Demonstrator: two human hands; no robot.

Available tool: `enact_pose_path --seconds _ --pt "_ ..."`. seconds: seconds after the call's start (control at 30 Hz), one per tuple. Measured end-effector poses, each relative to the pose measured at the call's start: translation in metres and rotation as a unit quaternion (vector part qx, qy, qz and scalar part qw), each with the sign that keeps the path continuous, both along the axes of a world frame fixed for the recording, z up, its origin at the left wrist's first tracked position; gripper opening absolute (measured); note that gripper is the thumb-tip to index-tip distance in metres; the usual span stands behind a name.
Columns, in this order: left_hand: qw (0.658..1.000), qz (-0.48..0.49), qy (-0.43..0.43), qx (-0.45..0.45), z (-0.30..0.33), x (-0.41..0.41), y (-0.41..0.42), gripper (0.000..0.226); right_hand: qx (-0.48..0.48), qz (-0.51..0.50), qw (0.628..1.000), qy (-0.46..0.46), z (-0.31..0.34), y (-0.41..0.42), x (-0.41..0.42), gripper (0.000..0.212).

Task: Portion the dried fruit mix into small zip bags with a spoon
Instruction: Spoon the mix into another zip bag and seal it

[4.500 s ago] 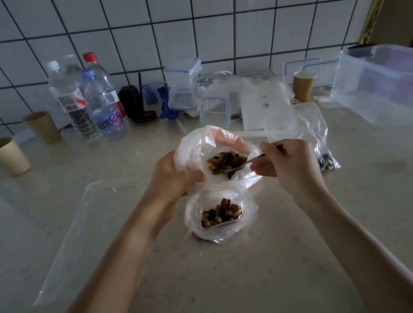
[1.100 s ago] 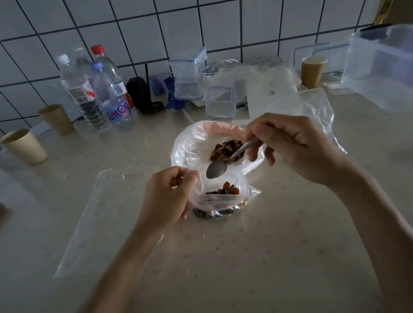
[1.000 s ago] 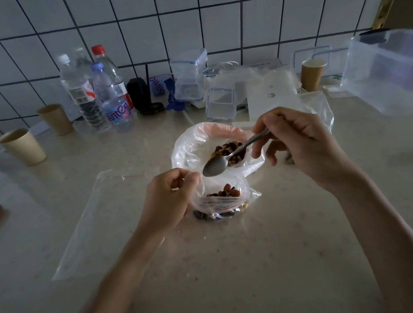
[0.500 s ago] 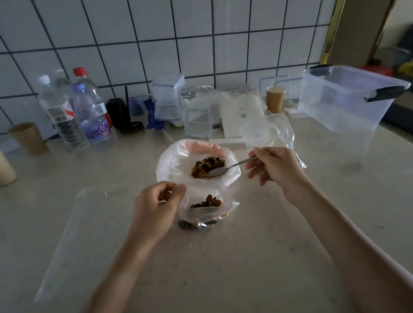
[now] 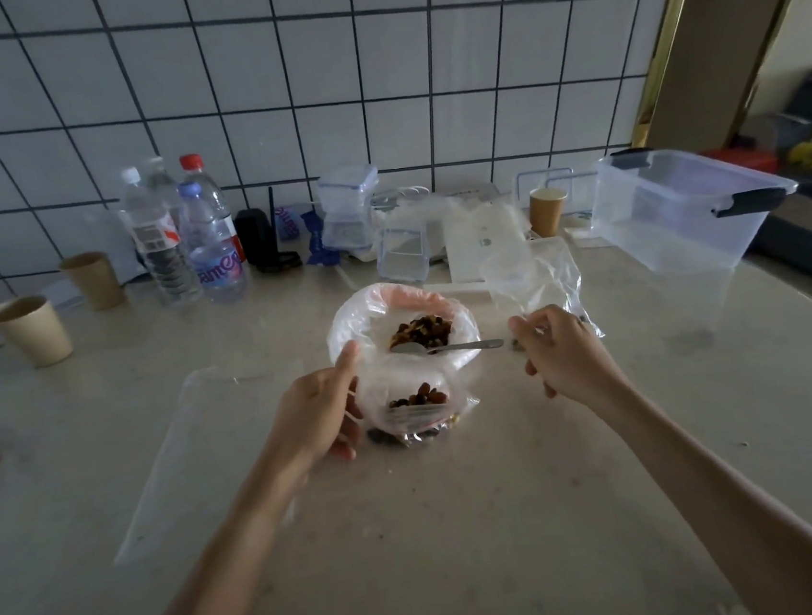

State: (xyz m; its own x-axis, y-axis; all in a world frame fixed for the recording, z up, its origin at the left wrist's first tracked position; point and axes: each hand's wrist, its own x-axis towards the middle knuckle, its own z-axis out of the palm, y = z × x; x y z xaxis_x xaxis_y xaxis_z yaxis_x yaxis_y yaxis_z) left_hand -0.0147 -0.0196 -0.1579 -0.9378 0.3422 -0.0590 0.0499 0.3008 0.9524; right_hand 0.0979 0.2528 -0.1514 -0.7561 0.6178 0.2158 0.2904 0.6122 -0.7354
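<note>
A large clear bag (image 5: 360, 322) with a rolled pink rim stands open on the counter with dried fruit mix (image 5: 421, 331) inside. A metal spoon (image 5: 448, 348) lies across its mouth, bowl on the mix and handle pointing right. In front of it a small zip bag (image 5: 417, 413) holds some mix. My left hand (image 5: 318, 416) cups the small bag's left side with curled fingers, and its thumb points up against the large bag. My right hand (image 5: 564, 358) hovers just right of the spoon handle, loosely curled and holding nothing.
A flat empty clear bag (image 5: 198, 444) lies left of my left arm. More clear bags (image 5: 540, 273) lie behind my right hand. Water bottles (image 5: 181, 240), paper cups (image 5: 30, 329), small lidded boxes (image 5: 348, 208) and a big clear bin (image 5: 675, 214) line the back and right.
My right hand has let go of the spoon, which now rests in the large bag. My left thumb has lifted from the small bag's edge. The camera tilted up.
</note>
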Motion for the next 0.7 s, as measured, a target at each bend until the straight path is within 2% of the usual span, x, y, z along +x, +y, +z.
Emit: enact_pose_path --seconds 0.07,0.13,0.2,0.37,0.47,0.53,0.7 --pt "0.998 0.007 -0.059 0.015 0.003 -0.001 -0.003 0.07 -0.034 0.024 0.999 0.03 0.004 -0.006 0.006 0.031" --pt "0.995 -0.015 -0.097 -0.005 0.006 0.0 -0.006 0.07 -0.114 0.074 0.99 0.034 0.007 -0.014 0.01 0.032" --pt "0.99 -0.034 -0.137 -0.001 0.01 0.003 -0.009 0.065 -0.206 0.121 0.971 0.004 0.009 -0.026 0.009 0.032" --pt "0.964 -0.071 -0.247 0.062 0.014 0.012 -0.017 0.045 -0.346 0.165 0.919 -0.091 0.007 -0.053 -0.002 0.035" --pt "0.964 -0.115 -0.224 0.083 0.013 0.019 -0.021 0.042 -0.415 0.198 0.883 -0.091 0.008 -0.058 -0.003 0.022" --pt "0.969 -0.123 -0.186 0.102 0.014 0.023 -0.02 0.05 -0.439 0.224 0.867 -0.074 0.008 -0.056 -0.002 0.02" --pt "0.981 -0.093 -0.137 0.1 0.02 0.027 -0.013 0.043 -0.432 0.253 0.865 -0.04 0.005 -0.055 -0.001 0.019"
